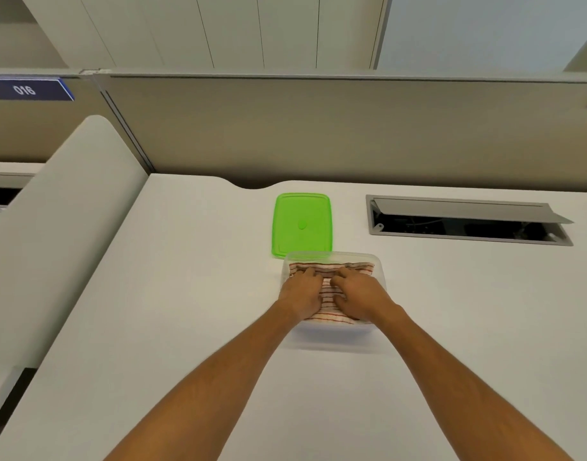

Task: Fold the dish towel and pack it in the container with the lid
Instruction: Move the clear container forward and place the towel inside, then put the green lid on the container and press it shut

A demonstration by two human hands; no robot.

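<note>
A folded white dish towel with red stripes [328, 287] lies inside a clear plastic container [380, 266] at the middle of the white desk. My left hand [302, 292] and my right hand [358, 296] both rest palm-down on the towel, side by side, fingers bent and pressing into the cloth. The hands cover much of the towel. A green lid [302, 224] lies flat on the desk just behind the container, its near edge hidden by the container's far rim.
An open grey cable hatch [465, 221] is sunk into the desk at the back right. A beige partition wall [318, 134] runs along the desk's far edge. A white curved side panel [69, 227] stands on the left.
</note>
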